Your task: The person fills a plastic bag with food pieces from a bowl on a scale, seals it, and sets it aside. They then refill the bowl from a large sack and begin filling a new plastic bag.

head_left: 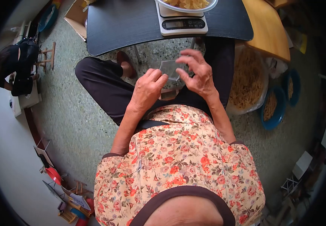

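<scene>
My left hand [149,87] pinches the edge of a small clear plastic bag [169,70] above my lap. Just right of the bag, my right hand [198,74] is raised with its thumb and fingers spread, holding nothing that I can see. Beyond both hands, on the black table [129,26], stands a kitchen scale [184,25] with a display and buttons. A translucent bowl [193,9] of yellowish, pasta-like pieces [187,3] rests on the scale, cut off by the top of the view.
A wooden table [270,32] adjoins on the right. Below it sits a large clear sack [247,81] of brownish pieces, beside two blue basins [273,109] with similar contents. A cardboard box [76,19] stands left of the black table. Another person [18,66] is at the far left.
</scene>
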Tool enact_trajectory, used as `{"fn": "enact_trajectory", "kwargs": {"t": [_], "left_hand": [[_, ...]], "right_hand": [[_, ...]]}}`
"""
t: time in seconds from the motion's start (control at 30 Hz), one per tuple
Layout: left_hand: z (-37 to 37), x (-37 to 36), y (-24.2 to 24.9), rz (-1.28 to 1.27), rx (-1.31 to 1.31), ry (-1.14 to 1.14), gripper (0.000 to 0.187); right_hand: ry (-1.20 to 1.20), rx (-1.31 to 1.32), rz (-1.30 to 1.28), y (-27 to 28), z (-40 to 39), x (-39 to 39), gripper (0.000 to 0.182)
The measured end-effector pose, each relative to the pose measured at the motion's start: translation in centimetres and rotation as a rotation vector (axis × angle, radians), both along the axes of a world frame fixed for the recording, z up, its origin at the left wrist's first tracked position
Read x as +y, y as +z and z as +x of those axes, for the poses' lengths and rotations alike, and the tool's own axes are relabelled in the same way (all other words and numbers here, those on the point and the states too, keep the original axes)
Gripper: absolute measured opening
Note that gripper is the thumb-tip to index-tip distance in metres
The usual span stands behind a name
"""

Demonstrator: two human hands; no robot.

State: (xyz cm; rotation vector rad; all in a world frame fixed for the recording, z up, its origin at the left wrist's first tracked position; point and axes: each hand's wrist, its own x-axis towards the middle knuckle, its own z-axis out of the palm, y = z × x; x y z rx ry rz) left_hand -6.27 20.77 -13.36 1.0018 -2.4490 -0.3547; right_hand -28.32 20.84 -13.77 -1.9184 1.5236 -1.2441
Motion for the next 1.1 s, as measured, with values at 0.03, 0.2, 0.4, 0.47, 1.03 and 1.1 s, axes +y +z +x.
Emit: {"fn": "enact_trajectory", "kwargs": {"t": [0.03, 0.2, 0.4, 0.47, 1.03, 1.1], "left_hand": [[0.1, 0.0, 0.0, 0.005, 0.008, -0.005, 0.026], [0.5, -0.1, 0.0, 0.026, -0.026, -0.05, 0.029], [1.6, -0.2, 0.3, 0.07, -0.071, -0.076, 0.026], [1.8, -0.1, 0.2, 0.111, -0.062, -0.07, 0.028], [0.2, -0.4, 1.3, 0.027, -0.105, 0.069, 0.022], [0.1, -0.2, 1.5, 0.016, -0.112, 0.076, 0.022]], "right_hand": [[0.17, -0.052, 0.038, 0.3, -0.4, 0.2, 0.033], [0.442, 0.086, 0.138, 0.5, -0.2, 0.9, 0.045], [0.374, 0.367, 0.17, -3.1, -1.0, 0.8, 0.029], [0.323, 0.365, 0.152, -3.1, -0.7, 0.9, 0.023], [0.183, 0.283, -0.089, -3.9, -0.6, 0.6, 0.018], [0.047, 0.005, -0.141, -1.9, -0.9, 1.0, 0.02]]}}
